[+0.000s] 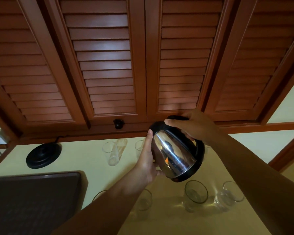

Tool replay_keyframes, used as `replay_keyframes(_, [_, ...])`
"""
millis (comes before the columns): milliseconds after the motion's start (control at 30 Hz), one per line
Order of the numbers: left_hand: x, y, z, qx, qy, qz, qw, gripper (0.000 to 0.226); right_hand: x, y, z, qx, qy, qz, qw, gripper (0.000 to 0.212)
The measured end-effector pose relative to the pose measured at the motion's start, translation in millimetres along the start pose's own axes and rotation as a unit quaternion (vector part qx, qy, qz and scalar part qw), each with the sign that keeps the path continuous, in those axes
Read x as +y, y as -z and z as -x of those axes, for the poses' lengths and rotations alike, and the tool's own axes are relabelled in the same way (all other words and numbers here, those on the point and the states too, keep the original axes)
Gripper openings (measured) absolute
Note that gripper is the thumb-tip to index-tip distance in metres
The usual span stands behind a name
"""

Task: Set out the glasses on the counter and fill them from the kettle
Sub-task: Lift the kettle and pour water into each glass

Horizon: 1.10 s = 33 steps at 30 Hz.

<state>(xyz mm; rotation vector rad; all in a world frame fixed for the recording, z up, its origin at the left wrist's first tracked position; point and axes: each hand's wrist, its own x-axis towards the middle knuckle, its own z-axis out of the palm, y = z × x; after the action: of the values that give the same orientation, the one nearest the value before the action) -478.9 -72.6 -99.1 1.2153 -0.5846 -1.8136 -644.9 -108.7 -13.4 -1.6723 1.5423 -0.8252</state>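
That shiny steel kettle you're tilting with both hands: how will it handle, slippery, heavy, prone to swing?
The polished steel kettle probably feels slick: the left hand presses its mirror-smooth wall. Likely fairly heavy, since the right hand grips the black handle while the left steadies it. Tilted over clear glasses, a slip could break them.

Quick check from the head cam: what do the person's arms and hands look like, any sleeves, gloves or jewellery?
Both forearms are bare as far as the frame shows, with no sleeves in view. The left hand and right hand wear no gloves. No rings, watch or bracelets show on the visible sides.
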Motion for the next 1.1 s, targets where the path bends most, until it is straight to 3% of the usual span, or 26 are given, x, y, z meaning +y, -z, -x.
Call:
replay_keyframes(200, [-1, 0, 2, 0.006, -0.034, -0.031, 0.999, 0.065, 13, -3, 14, 0.012, 0.011, -0.101, 0.995, 0.047])
replay_keyframes(367, [1, 1, 5, 0.014, -0.054, -0.079, 0.995, 0.071, 17, -4, 22, 0.042, 0.044, -0.109, 0.992, 0.036])
replay_keyframes(467, [4, 3, 9, 0.022, -0.076, -0.089, 0.993, 0.047, 16, -4, 26, 0.060, 0.068, -0.122, 0.988, 0.034])
replay_keyframes(600, [6, 14, 15, 0.026, -0.119, -0.132, 0.984, 0.039, 12, -12, 30, 0.071, 0.090, -0.141, 0.983, 0.041])
replay_keyframes(700, [10, 24, 18, 0.021, -0.135, -0.149, 0.979, 0.038, 7, -22, 31, 0.074, 0.072, -0.165, 0.981, 0.046])
replay_keyframes(1100, [39, 84, 24, -0.013, -0.123, -0.137, 0.983, 0.036, -38, -71, 23, 0.111, 0.045, -0.146, 0.982, 0.031])
